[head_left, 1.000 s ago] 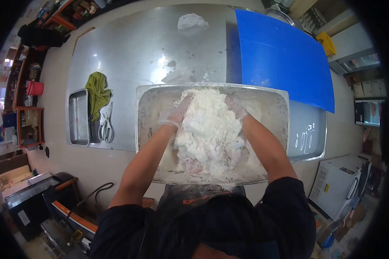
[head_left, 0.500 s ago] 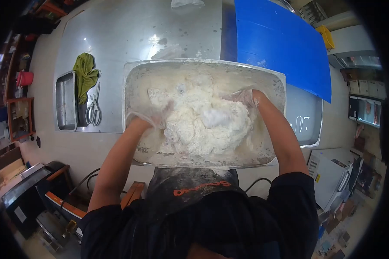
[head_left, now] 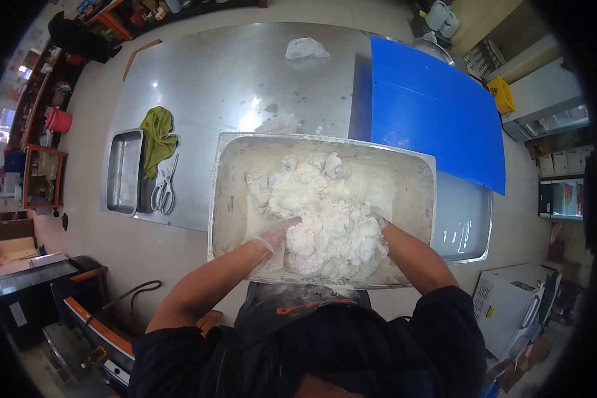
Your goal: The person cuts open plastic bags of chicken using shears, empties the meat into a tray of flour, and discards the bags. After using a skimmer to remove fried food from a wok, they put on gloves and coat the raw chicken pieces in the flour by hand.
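Observation:
A large metal tub (head_left: 414,199) holds a heap of flour-coated pieces (head_left: 335,239) and loose white flour. My left hand (head_left: 280,233), in a clear plastic glove, presses against the left side of the heap, its fingers partly buried in flour. On the heap's right side is my right hand (head_left: 379,219), mostly hidden under the white coating. What the fingers of either hand hold cannot be made out. More coated lumps (head_left: 335,166) lie toward the tub's far side.
The steel table (head_left: 199,79) bears a green cloth (head_left: 158,142), scissors (head_left: 164,192), a small metal tray (head_left: 125,172) and a crumpled plastic bag (head_left: 306,48). A blue board (head_left: 438,113) lies at the right, over a basin of liquid (head_left: 461,222).
The view has shifted, showing more of the table's far side. My hands have drawn closer together around the heap, which is now piled nearer the tub's right front.

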Demonstrator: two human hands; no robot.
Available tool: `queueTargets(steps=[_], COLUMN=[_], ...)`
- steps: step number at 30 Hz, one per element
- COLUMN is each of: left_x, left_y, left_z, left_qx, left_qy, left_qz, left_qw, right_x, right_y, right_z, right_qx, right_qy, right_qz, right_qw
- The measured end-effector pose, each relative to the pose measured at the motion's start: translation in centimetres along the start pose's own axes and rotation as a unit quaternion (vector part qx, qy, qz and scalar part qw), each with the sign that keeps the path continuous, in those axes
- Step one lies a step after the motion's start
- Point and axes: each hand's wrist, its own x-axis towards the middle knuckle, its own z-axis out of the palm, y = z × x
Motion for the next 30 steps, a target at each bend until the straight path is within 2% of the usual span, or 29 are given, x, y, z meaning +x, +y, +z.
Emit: queueTargets(steps=[3,6,7,9,11,12,13,15,17,19,20,21,22,23,24,26,27,29,30], left_x=[0.1,-0.7,-1.9,-5.4,-7.1,-6.7,-5.5,-2.3,1.5,8.7,9.8,10.8,10.1,9.4,8.7,7.3,6.9,5.3,4.2], left_y=[0.2,2.1,3.6,7.9,10.6,11.1,11.3,11.4,10.6,8.1,8.1,8.2,9.2,10.0,9.9,7.9,7.1,6.6,6.6], left_z=[-1.3,-1.0,-0.5,2.1,2.9,1.7,0.0,-2.4,-4.3,-8.5,-7.9,-7.4,-4.2,-2.3,-2.1,-2.3,-3.1,-4.6,-4.8], left_qx=[-0.055,0.002,0.158,0.404,0.583,0.552,0.518,0.471,0.445,0.567,0.530,0.490,0.334,0.162,0.212,0.303,0.321,0.316,0.293], left_qy=[-0.055,-0.107,-0.085,-0.036,0.016,0.081,0.145,0.257,0.352,0.312,0.270,0.228,0.159,0.087,0.075,0.048,0.045,0.052,0.063], left_qz=[-0.030,0.129,0.237,0.352,0.369,0.352,0.335,0.281,0.197,0.219,0.223,0.222,0.207,0.185,0.233,0.314,0.314,0.302,0.291], left_qw=[0.996,0.986,0.955,0.843,0.724,0.751,0.773,0.796,0.800,0.730,0.772,0.812,0.906,0.965,0.946,0.899,0.893,0.898,0.909], right_x=[-0.5,-1.6,-2.0,-2.8,-4.2,-5.2,-5.9,-5.1,-1.2,4.8,7.5,9.3,9.9,9.8,9.4,6.6,2.5,0.0,-1.1], right_y=[-1.7,-4.0,-4.5,-5.4,-8.3,-10.8,-11.6,-10.3,-6.9,-3.6,-2.5,-2.4,-2.4,-2.8,-3.7,-5.4,-7.8,-7.9,-6.5], right_z=[1.1,2.2,2.4,2.9,3.9,4.3,3.9,-0.5,-7.0,-10.7,-10.7,-8.3,-6.7,-6.1,-4.7,-2.0,1.2,0.7,-3.5], right_qx=[0.001,0.019,0.029,0.086,-0.035,-0.182,-0.269,-0.299,-0.208,-0.083,-0.032,0.036,0.104,-0.010,-0.124,-0.212,-0.187,-0.139,-0.113], right_qy=[-0.048,-0.093,-0.099,-0.125,-0.135,-0.127,-0.101,-0.009,0.033,-0.002,-0.022,0.009,0.039,0.030,0.018,0.082,0.156,0.166,0.104], right_qz=[-0.049,-0.080,-0.083,-0.064,-0.097,-0.142,-0.161,-0.170,-0.213,-0.286,-0.290,-0.206,-0.119,-0.158,-0.194,-0.145,-0.056,0.011,-0.012], right_qw=[0.998,0.992,0.991,0.986,0.985,0.965,0.944,0.939,0.954,0.955,0.956,0.978,0.987,0.987,0.973,0.963,0.968,0.976,0.988])
